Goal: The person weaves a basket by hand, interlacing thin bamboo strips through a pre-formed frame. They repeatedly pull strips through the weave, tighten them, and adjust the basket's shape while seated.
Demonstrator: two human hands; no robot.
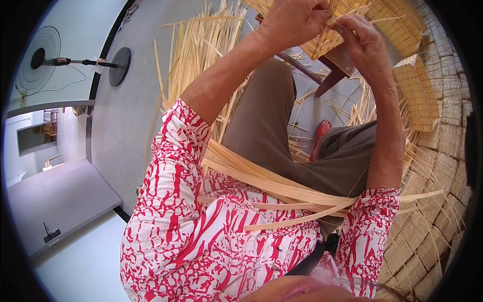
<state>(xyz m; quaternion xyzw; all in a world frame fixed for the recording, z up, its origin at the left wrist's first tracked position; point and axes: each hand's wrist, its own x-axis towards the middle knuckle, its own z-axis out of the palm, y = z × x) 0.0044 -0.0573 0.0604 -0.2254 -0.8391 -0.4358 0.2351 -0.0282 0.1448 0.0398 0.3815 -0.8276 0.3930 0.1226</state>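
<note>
Both hands work at the far edge of the view: the left hand (292,22) is curled, fingers pinching the edge of a woven mat (329,38), and the right hand (362,40) pinches a thin strip (352,12) against it. Long strips (271,183) lie across the lap, near the body. Loose strips (196,45) litter the floor (126,110) to the left, finished mats (417,90) stand right, and a fan (37,60) lies far left.
</note>
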